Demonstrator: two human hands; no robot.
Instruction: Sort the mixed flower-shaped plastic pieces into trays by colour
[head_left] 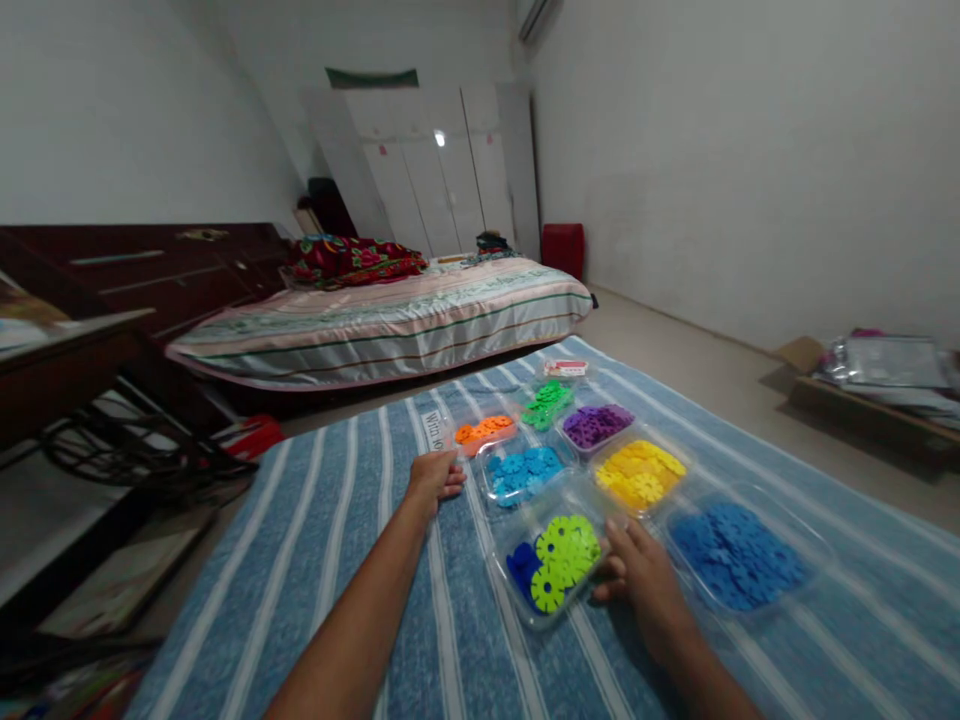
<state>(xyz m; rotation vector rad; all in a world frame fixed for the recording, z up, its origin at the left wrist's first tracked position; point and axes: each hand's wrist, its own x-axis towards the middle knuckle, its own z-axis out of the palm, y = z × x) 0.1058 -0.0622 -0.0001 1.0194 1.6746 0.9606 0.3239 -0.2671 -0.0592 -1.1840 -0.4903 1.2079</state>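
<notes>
Several clear plastic trays of coloured snowflake discs lie on a blue-and-white striped cloth (360, 520). My left hand (433, 478) rests curled on the cloth, just left of the orange tray (486, 432) and the light-blue tray (523, 473). My right hand (643, 570) touches the right edge of the nearest tray (551, 572), which holds lime-green and dark-blue discs. Whether it grips the tray or a disc is unclear. Behind it are the yellow tray (640, 473), the purple tray (596, 425) and the green tray (549, 403). A large tray of blue discs (739, 555) lies to the right.
A striped mattress (390, 320) with a red bundle lies beyond the cloth. Dark wooden furniture (112, 300) and a tangle of metal frames stand at the left. A white wardrobe (435, 170) and red bin (562, 248) are at the back. Boxes (870, 390) line the right wall.
</notes>
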